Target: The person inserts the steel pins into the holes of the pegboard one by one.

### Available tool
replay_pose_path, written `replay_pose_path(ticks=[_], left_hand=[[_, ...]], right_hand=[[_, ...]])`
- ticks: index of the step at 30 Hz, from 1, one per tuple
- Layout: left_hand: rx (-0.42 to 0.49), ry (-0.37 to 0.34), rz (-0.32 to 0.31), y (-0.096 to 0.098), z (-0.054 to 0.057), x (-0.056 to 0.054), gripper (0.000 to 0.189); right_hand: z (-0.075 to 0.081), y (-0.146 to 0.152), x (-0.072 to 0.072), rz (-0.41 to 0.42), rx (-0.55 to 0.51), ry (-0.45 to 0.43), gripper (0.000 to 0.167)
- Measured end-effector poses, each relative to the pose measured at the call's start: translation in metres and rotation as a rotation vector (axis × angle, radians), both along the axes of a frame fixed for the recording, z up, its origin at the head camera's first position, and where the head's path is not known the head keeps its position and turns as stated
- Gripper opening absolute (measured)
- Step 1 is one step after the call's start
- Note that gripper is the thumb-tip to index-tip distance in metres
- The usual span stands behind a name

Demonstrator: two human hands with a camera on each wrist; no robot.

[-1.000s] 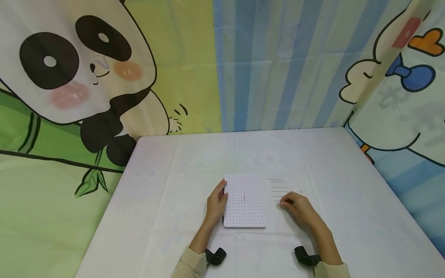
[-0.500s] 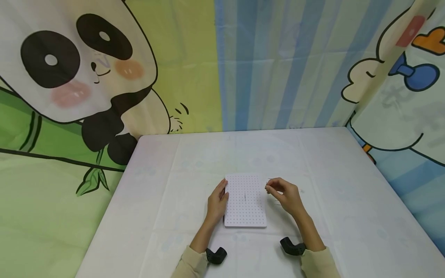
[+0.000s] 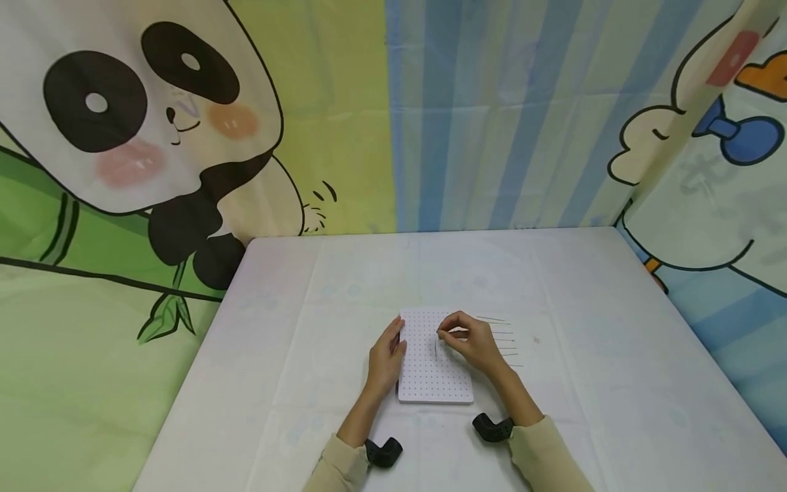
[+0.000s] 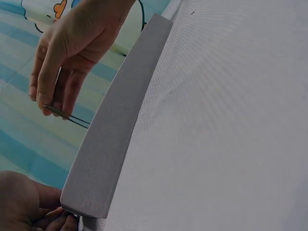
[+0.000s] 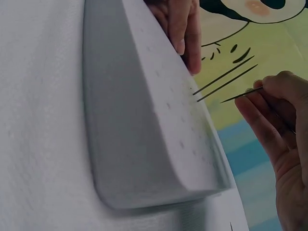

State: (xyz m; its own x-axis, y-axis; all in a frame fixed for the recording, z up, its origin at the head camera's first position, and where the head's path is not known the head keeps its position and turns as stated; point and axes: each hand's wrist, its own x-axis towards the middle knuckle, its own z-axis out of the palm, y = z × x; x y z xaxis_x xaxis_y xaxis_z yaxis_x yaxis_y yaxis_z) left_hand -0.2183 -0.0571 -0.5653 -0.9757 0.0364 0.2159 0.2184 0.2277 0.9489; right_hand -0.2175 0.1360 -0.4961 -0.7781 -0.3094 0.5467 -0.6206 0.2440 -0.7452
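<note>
A white pegboard, dotted with rows of small holes, lies on the table. My left hand grips its left edge, and the left wrist view shows the thumb and curled fingers at one end of the board. Over the upper middle of the board, my right hand pinches a thin dark metal pin between thumb and forefinger. Two similar pins stand upright in the board, close together, in the right wrist view. The held pin's tip is just apart from them there.
Several loose pins lie in a spaced column on the white table, right of the board. A printed curtain hangs behind the table's far edge. Each wrist carries a black camera mount.
My right hand has moved left from the column of loose pins to above the board, carrying a pin. The left hand stays at the board's edge.
</note>
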Motion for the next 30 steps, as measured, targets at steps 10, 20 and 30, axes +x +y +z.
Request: replay_pose_path(ticks=[10,20,30], left_hand=[[-0.007,0.04,-0.009,0.0,0.001,0.0,0.044],[-0.012,-0.003,-0.002,0.001,0.018,0.007,0.044],[-0.038,-0.028,0.01,0.0,0.002,-0.002,0.045]], right_hand=[[-0.007,-0.004,-0.001,-0.002,0.063,-0.012,0.013],[-0.004,-0.006,0.0,-0.017,0.093,-0.048,0.013],[-0.01,-0.006,-0.001,0.0,0.099,-0.027,0.013]])
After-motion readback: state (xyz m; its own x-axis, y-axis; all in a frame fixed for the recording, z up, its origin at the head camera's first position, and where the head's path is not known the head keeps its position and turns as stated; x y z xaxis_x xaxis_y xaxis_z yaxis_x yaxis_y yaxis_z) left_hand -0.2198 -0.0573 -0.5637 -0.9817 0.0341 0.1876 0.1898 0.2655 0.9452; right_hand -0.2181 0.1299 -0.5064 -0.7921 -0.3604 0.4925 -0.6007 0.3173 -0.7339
